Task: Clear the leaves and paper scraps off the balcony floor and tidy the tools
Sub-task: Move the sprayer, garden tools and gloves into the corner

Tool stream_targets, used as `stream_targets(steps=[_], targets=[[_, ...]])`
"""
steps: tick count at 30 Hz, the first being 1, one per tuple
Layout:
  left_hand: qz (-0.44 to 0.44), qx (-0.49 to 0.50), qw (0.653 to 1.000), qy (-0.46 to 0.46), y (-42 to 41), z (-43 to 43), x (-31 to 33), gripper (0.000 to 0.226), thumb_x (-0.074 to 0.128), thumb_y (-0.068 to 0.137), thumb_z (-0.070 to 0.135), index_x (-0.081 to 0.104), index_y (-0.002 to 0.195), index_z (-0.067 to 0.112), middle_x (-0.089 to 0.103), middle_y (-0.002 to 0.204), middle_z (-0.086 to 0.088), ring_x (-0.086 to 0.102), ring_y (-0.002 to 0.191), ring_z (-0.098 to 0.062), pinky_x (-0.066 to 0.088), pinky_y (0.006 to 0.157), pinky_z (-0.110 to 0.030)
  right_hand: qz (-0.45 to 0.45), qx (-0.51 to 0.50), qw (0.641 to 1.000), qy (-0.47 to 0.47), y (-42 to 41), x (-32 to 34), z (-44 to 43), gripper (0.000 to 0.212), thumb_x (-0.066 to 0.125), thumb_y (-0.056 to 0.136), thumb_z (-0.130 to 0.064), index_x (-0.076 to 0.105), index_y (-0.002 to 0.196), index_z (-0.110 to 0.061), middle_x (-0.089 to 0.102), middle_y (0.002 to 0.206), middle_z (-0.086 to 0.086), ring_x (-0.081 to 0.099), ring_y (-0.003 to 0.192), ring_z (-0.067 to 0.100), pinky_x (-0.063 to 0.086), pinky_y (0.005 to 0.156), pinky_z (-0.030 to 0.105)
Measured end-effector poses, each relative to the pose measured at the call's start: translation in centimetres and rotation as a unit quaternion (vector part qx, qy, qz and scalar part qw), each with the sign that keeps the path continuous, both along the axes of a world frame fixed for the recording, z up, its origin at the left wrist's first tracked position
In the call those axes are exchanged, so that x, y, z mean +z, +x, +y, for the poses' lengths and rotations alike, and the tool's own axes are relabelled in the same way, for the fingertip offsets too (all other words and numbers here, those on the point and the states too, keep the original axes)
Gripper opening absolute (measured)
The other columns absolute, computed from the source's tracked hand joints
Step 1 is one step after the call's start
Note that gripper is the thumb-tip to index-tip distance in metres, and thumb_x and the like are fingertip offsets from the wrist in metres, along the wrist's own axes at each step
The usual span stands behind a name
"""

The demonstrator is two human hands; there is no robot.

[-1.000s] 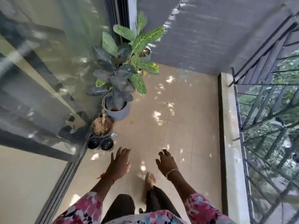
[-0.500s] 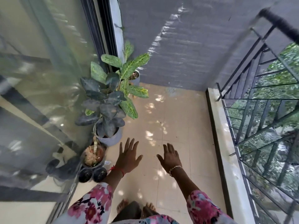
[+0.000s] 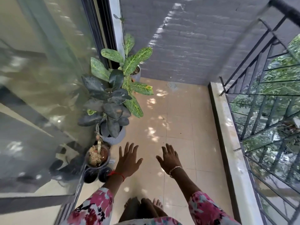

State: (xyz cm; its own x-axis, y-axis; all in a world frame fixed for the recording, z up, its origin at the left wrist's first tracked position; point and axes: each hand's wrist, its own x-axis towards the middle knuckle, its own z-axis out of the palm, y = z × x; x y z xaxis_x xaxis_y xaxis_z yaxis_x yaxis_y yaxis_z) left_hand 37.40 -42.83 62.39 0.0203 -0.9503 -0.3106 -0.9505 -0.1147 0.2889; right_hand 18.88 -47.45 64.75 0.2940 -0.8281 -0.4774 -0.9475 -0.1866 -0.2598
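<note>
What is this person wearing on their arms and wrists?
Loose floral sleeves in pink, white and dark patches end partway down both forearms. A thin red thread is tied round the left wrist; a slim metallic chain bracelet circles the right wrist. No gloves.

Both sleeves (image 3: 92,208) are pink with flowers. A red thread (image 3: 117,174) sits right behind the left hand (image 3: 128,161), and a shiny bracelet (image 3: 176,168) right behind the right hand (image 3: 169,158).
</note>
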Motion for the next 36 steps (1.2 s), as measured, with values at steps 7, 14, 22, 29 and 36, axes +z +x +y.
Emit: stream_targets(steps=[7,14,22,29,36], targets=[[0.071,0.070,0.994,0.052,3.4,4.9,-1.9,0.048,0.028,0.096,0.038,0.042,0.134,0.013,0.045,0.138,-0.004,0.039,0.130,-0.020,0.029,0.108,-0.035,-0.028,0.007,0.997,0.067,4.1,-1.9,2.1,0.040,0.034,0.099,-0.034,0.043,0.128,-0.008,0.047,0.132,0.010,0.048,0.119,0.027,0.041,0.095,0.034],[0.142,0.205,0.964,0.088,9.2,10.8,-5.6,0.031,0.047,0.095,0.013,0.053,0.126,0.010,0.057,0.128,-0.005,0.051,0.119,-0.020,0.036,0.095,-0.025,-0.044,-0.020,0.986,0.163,11.1,-7.3,4.1,0.042,0.035,0.099,-0.036,0.042,0.131,-0.010,0.054,0.126,0.015,0.049,0.119,0.029,0.039,0.094,0.033],[0.180,0.261,0.936,0.154,19.9,14.0,-16.6,0.025,0.053,0.092,0.011,0.058,0.116,0.011,0.064,0.115,-0.004,0.060,0.107,-0.019,0.044,0.084,-0.026,-0.125,-0.282,0.914,0.264,21.3,-21.6,8.0,0.047,0.057,0.089,-0.033,0.044,0.127,-0.007,0.064,0.100,0.020,0.056,0.107,0.035,0.048,0.089,0.048],[0.227,0.362,0.886,0.178,24.8,13.4,-34.1,0.024,0.060,0.086,0.000,0.062,0.109,-0.002,0.068,0.100,-0.022,0.064,0.097,-0.033,0.045,0.078,-0.030,-0.161,-0.415,0.847,0.291,28.5,-37.0,9.5,0.056,0.059,0.091,-0.021,0.033,0.137,-0.004,0.054,0.124,0.023,0.066,0.065,0.013,0.051,0.048,0.018],[0.323,0.448,0.808,0.206,26.1,11.9,-48.7,0.032,0.058,0.091,0.018,0.056,0.116,-0.002,0.066,0.105,-0.021,0.064,0.098,-0.033,0.048,0.076,-0.036,-0.241,-0.587,0.689,0.350,32.5,-51.7,9.3,0.059,0.053,0.093,-0.012,0.018,0.140,-0.009,0.036,0.139,0.030,0.056,0.105,0.049,0.048,0.075,0.057]])
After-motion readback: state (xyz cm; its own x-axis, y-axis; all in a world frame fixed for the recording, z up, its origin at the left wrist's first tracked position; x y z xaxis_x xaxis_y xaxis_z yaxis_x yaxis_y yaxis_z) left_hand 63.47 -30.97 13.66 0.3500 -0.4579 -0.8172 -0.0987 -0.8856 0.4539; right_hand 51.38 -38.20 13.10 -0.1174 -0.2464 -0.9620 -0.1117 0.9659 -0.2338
